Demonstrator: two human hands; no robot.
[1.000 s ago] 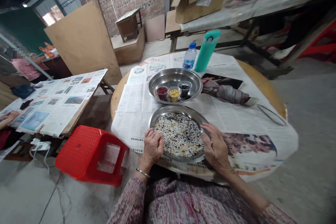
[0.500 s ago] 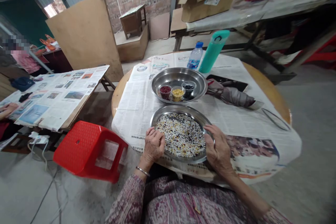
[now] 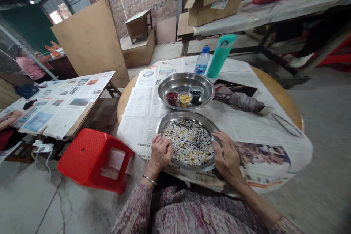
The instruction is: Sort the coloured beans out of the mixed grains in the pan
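Note:
A round steel tray with a mix of white, yellow and dark grains spread over its bottom lies at the near edge of the round table. My left hand is closed at the tray's left rim, fingers curled. On the right rim rests my right hand, its thumb over the edge and its fingers along the outside. Just beyond stands a steel basin holding three clear cups: one of red beans, one of yellow grains and one of black beans.
Newspaper covers the table. Behind the basin stand a water bottle and a teal flask; a folded grey umbrella lies to the right. A red stool is at left, near another papered table where a person's arm rests.
The grains in the tray have shifted slightly, with a dark patch showing in the middle. Both hands keep their places on the rim. The view has tilted a little.

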